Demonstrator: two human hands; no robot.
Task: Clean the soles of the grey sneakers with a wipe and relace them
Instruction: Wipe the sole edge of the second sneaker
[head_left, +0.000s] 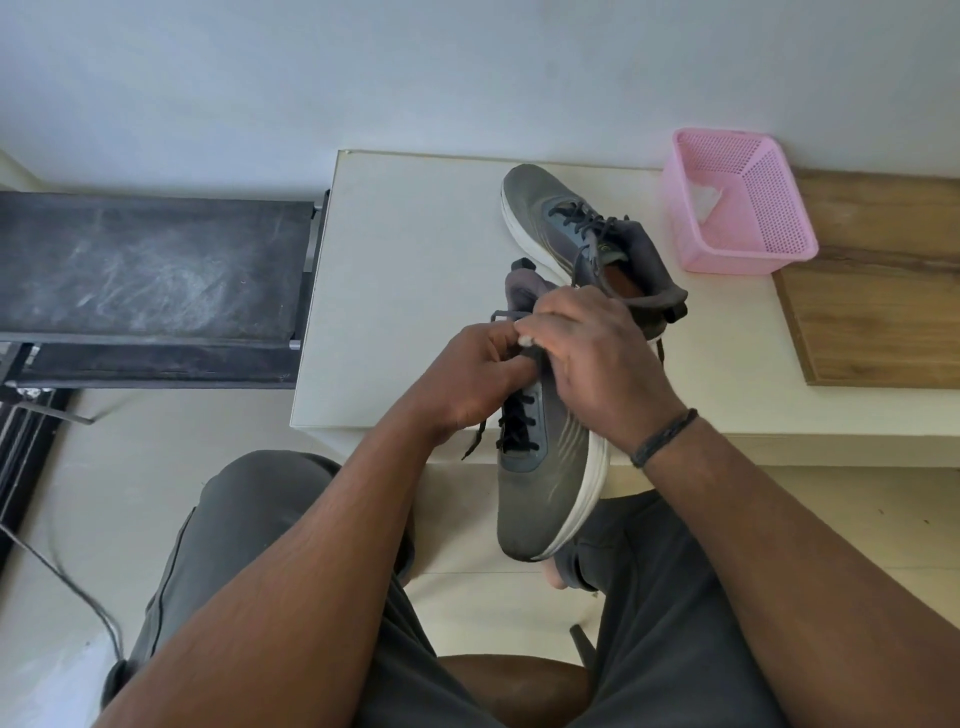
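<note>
A grey sneaker (540, 488) with a white sole lies over the near edge of the white table (395, 291), toe pointing toward me, black laces threaded through its lower eyelets. My left hand (478, 379) and my right hand (592, 353) meet over its upper eyelets, fingers curled and pinching the dark lace (514, 421). A loose lace end hangs down at the left of the shoe. The second grey sneaker (571, 228) stands behind on the table, laced, toe pointing away. My hands hide the near shoe's tongue.
A pink perforated basket (737, 202) with something white inside stands at the table's back right, beside a wooden board (878, 317). A dark dusty bench (150, 265) stands to the left of the table. My knees are below the table edge, and a cable lies on the floor at left.
</note>
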